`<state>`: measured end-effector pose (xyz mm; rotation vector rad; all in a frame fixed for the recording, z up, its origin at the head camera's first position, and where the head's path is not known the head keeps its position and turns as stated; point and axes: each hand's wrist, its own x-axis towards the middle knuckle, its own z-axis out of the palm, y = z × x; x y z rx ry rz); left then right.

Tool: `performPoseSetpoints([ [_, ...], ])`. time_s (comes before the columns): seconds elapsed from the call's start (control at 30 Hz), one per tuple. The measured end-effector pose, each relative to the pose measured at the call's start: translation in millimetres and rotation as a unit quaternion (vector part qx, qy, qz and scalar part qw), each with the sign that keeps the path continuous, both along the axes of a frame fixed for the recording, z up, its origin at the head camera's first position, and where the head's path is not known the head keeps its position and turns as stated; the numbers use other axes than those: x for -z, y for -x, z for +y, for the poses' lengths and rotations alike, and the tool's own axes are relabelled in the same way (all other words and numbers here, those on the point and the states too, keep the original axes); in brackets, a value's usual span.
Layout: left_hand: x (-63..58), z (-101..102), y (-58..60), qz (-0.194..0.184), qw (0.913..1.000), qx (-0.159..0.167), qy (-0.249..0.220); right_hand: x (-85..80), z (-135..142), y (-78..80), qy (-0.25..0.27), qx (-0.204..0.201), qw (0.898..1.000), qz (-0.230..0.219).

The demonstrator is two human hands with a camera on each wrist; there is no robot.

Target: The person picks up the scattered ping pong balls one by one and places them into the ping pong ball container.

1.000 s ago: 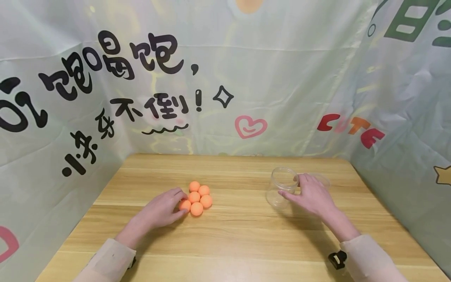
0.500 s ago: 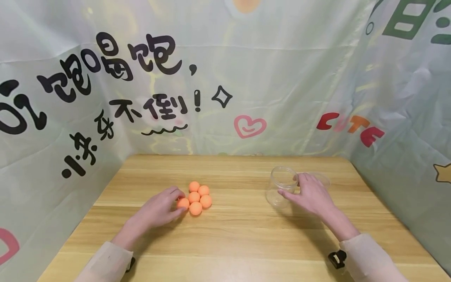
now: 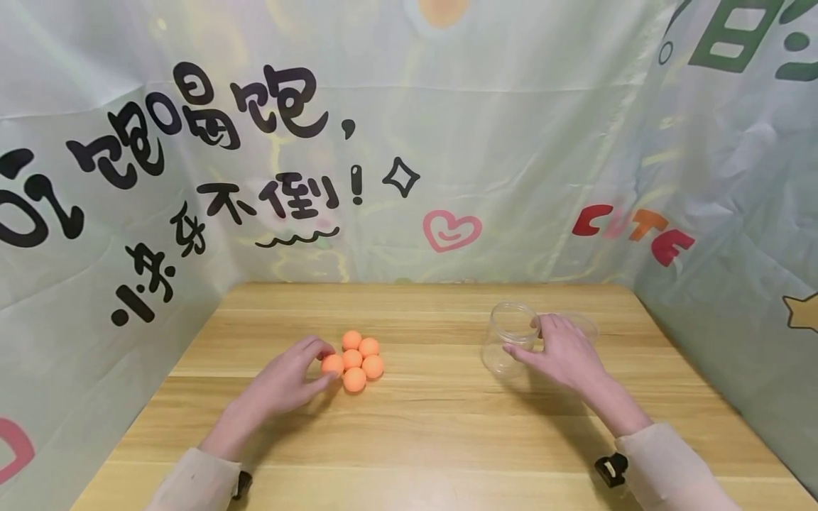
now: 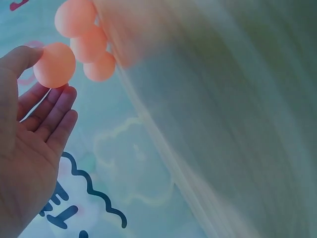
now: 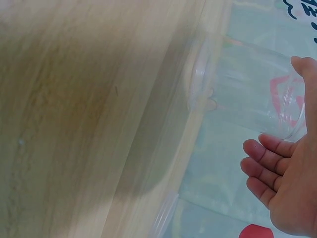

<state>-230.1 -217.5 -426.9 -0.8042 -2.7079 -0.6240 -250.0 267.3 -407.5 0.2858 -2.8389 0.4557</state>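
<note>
My left hand [image 3: 287, 376] pinches an orange ping-pong ball [image 3: 332, 365] between thumb and fingers, at the left edge of a cluster of similar balls [image 3: 373, 367]. In the left wrist view, the held ball [image 4: 55, 65] sits at my thumb tip and fingertips, with several others [image 4: 89, 43] beyond it. On the right, my right hand [image 3: 565, 355] holds an upright clear plastic jar [image 3: 508, 348] by its upper side, thumb in front and fingers behind. The right wrist view shows the jar [image 5: 247, 84] between thumb and index finger; its mouth is uncovered.
Behind my right hand lies a clear round object [image 3: 583, 325], partly hidden, possibly a lid. The wooden table [image 3: 422, 440] ends at a printed cloth backdrop [image 3: 511, 142], which also rises on both sides.
My left hand has drawn its ball slightly left and up from the cluster. The other balls, the jar and my right hand stay about where they were.
</note>
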Motion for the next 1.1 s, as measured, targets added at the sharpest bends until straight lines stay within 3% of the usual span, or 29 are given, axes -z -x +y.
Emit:
performPoseSetpoints([
  [0.33, -3.0, 7, 1.8, 0.020, 0.9980, 0.001, -0.061, 3.1, 1, 1.1, 0.008, 0.000, 1.000, 0.000],
  [0.63, -2.6, 24, 7.2, 0.056, 0.9865, 0.041, -0.148, 1.2, 0, 1.5, 0.017, 0.000, 1.000, -0.006],
  [0.97, -10.1, 54, 11.7, -0.011, 0.9859, 0.036, -0.163, 2.0, -1, 0.0, 0.022, 0.005, 1.000, -0.017],
  [1.1, -14.1, 66, 14.4, -0.019, 0.9830, 0.050, -0.176, 1.0, -2, -0.7, 0.023, 0.004, 1.000, -0.018],
])
